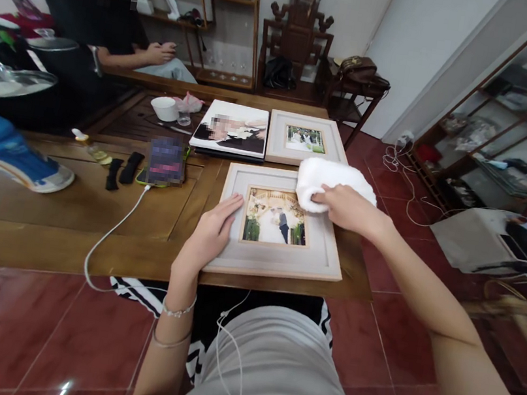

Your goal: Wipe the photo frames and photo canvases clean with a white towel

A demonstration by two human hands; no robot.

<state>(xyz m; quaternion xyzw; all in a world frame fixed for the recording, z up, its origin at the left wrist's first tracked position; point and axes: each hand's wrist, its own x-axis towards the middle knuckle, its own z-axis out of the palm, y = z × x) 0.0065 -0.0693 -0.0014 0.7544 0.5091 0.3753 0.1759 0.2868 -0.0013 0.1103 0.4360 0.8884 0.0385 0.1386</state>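
Note:
A pale wooden picture frame (274, 258) with a wedding photo lies flat at the near edge of the low wooden table (43, 211). My left hand (211, 232) rests flat on the frame's left border, fingers stretched out. My right hand (344, 208) grips a white fluffy cloth (330, 178) that presses on the frame's upper right corner. A second framed photo (304, 139) and a white photo album (231, 128) lie just behind it.
On the table stand a white bowl (164, 107), a phone (166, 162) with a white charging cable (112, 234), a small bottle (90, 146) and black straps. Another person sits at the far left. A carved chair (296, 37), shelves and red floor tiles surround the table.

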